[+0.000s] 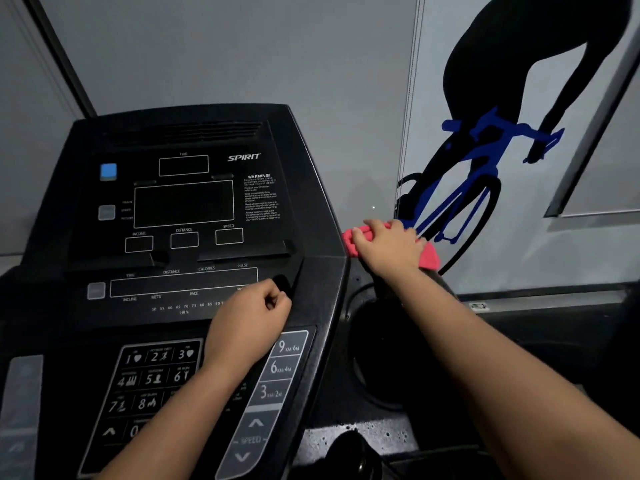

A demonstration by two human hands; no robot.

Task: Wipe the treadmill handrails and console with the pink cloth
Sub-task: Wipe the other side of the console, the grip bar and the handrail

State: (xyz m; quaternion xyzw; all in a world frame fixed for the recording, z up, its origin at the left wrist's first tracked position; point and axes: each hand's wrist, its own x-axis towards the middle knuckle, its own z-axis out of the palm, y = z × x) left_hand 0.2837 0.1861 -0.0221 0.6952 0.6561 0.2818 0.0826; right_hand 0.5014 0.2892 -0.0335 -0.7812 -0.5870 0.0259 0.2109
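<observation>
The black treadmill console (180, 209) fills the left and centre of the view, its displays dark. My right hand (388, 245) presses the pink cloth (429, 256) onto the top of the right handrail post (446, 282), just beyond the console's right edge; fingers lie spread over the cloth. My left hand (247, 323) rests on the console's lower panel with curled fingers, holding nothing, above the speed keys (277, 368). Most of the handrail is hidden under my right forearm.
A numbered keypad (152, 379) sits at lower left. A round cup holder (377, 351) lies right of the console. The wet tray edge (367, 434) shows droplets. Behind is a grey wall with a cyclist decal (485, 157).
</observation>
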